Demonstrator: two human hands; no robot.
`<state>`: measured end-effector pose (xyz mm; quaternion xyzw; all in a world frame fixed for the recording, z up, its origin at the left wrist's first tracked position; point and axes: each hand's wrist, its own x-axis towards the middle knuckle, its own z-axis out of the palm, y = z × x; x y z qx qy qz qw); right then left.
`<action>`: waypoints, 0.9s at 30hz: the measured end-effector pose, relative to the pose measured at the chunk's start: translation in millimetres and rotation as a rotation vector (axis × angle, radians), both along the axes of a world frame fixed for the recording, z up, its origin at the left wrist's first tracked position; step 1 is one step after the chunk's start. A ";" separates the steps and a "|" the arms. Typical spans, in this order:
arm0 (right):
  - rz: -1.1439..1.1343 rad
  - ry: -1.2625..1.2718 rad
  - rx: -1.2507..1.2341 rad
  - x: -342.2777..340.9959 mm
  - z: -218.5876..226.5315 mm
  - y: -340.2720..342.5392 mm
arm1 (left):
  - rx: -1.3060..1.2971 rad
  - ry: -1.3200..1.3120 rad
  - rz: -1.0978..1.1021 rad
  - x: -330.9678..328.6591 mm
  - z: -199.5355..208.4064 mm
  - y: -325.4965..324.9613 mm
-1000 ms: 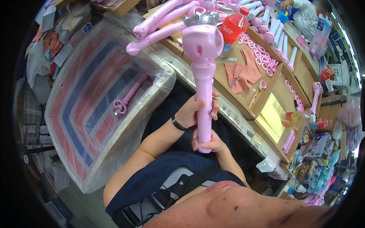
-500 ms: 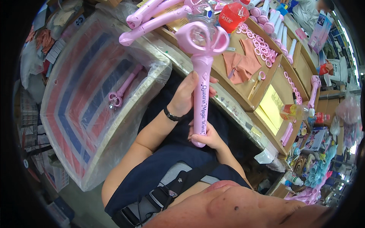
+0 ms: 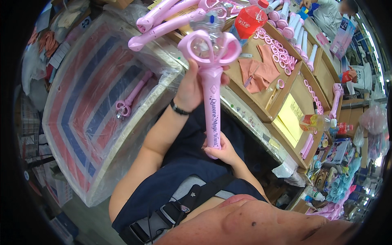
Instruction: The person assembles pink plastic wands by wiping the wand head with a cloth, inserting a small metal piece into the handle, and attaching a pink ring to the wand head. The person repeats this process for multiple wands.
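A pale pink toy wand with dark lettering along its shaft and a clear centre in its looped head is seen. To the left of the wand, a large bag striped in red, blue and white is shown, and a pink wand is held within it. A black wristband is worn just left of the wand. Right of the wand, brown cardboard trays, pink rings, a terracotta cloth and a yellow sheet are seen. Above it, a red bottle is shown.
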<state>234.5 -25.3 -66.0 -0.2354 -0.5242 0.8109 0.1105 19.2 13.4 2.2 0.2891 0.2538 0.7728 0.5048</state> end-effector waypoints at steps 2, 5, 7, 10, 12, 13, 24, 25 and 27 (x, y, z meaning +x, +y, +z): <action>-0.029 -0.025 -0.082 0.8 0.8 2.2 | 0.140 0.029 0.010 -15.9 5.7 18.5; -0.130 0.001 -0.093 2.1 7.2 10.0 | 0.152 0.091 0.058 -29.0 12.5 36.1; -0.166 0.041 -0.070 3.6 14.5 16.7 | 0.122 0.046 0.069 -29.6 18.3 45.1; -0.178 -0.090 0.246 7.5 27.5 23.5 | 0.007 0.050 0.087 -28.8 30.2 54.0; -0.166 -0.172 0.451 9.8 35.4 28.2 | 0.021 0.103 0.068 -24.7 36.9 58.7; -0.159 -0.164 0.375 10.6 38.8 30.9 | 0.010 0.125 0.069 -21.6 39.5 60.4; -0.303 0.303 -0.096 25.8 50.9 61.5 | 0.489 0.432 -0.012 36.6 40.1 74.9; -0.397 0.324 -0.040 30.4 53.3 74.1 | 0.496 0.462 0.031 44.4 36.1 69.5; -0.591 0.293 0.102 42.4 61.9 110.4 | 0.370 1.039 0.135 32.1 24.9 50.6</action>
